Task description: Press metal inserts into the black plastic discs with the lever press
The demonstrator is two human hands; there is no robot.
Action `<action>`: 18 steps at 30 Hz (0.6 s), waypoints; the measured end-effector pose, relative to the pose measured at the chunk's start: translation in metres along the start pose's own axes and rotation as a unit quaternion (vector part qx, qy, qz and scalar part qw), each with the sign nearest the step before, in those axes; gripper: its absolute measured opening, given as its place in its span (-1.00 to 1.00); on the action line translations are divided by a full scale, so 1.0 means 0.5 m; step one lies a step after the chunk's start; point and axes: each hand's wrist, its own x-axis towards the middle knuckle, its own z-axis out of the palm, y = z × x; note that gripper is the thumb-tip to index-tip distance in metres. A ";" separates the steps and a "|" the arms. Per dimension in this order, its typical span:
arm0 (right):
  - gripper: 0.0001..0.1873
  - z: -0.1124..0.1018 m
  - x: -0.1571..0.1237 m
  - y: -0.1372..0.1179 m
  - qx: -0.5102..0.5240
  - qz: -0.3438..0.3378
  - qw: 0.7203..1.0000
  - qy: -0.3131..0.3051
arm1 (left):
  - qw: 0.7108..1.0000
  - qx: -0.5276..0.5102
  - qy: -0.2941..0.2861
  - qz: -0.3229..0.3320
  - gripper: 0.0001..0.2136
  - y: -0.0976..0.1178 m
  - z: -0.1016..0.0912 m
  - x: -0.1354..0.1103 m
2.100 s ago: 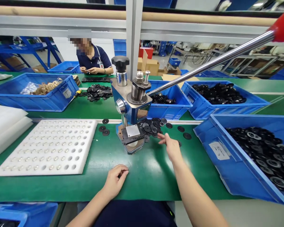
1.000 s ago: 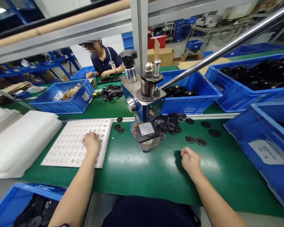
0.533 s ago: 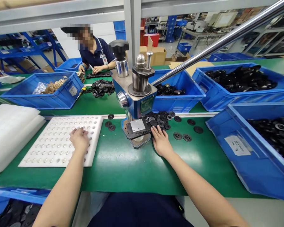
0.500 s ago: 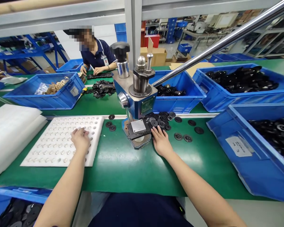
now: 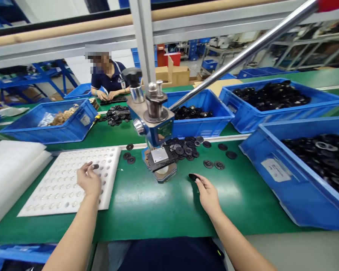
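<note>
Over the white foam tray [image 5: 110, 192], my left hand [image 5: 89, 180] has its fingers bent together, with a small dark part [image 5: 95, 166] at the tips; its kind is too small to make out. The tray's holes hold rows of small shiny round pieces, and several holes at its right side are bare. My right hand [image 5: 208, 192] pinches a black slotted disc [image 5: 193, 177], tilted just above the green table. Left of that hand stands a blue lever press [image 5: 158, 130], with a metal plate [image 5: 159, 154] on its black base fixture. A pile of black discs [image 5: 183, 147] lies beside the press.
Several loose discs [image 5: 219, 165] lie to the right of the pile. Blue bins [image 5: 277, 169] stand at the right and along the back. White foam sheets [image 5: 14, 177] are stacked at left. The press lever [image 5: 243, 52] slants up rightward. A co-worker [image 5: 109, 81] sits across the table.
My right hand has left the disc pile, moved toward me and now holds a disc. My left hand stays over the tray, a dark part now showing at its fingertips. The view has tilted.
</note>
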 end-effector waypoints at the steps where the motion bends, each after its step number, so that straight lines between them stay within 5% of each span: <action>1: -0.54 -0.004 -0.008 0.000 0.024 0.020 0.999 0.019 | 1.000 -0.023 0.008 -0.001 -0.93 0.013 -0.005 -0.009; 4: -0.44 -0.012 -0.026 0.000 0.106 0.072 0.991 0.049 | 0.989 -0.137 -0.036 -0.044 -0.84 0.058 -0.011 -0.057; 9: -0.44 -0.002 -0.034 -0.017 0.170 0.118 0.978 0.025 | 0.932 -0.233 -0.246 -0.126 -0.67 0.121 0.011 -0.222; 14: -0.49 0.047 -0.044 -0.051 0.140 0.123 0.982 -0.027 | 0.912 -0.149 -0.382 0.027 -0.74 0.119 0.054 -0.378; 18: -0.59 0.086 -0.061 -0.068 0.099 0.107 0.986 -0.082 | 0.878 -0.089 -0.436 0.174 -0.79 0.087 0.063 -0.407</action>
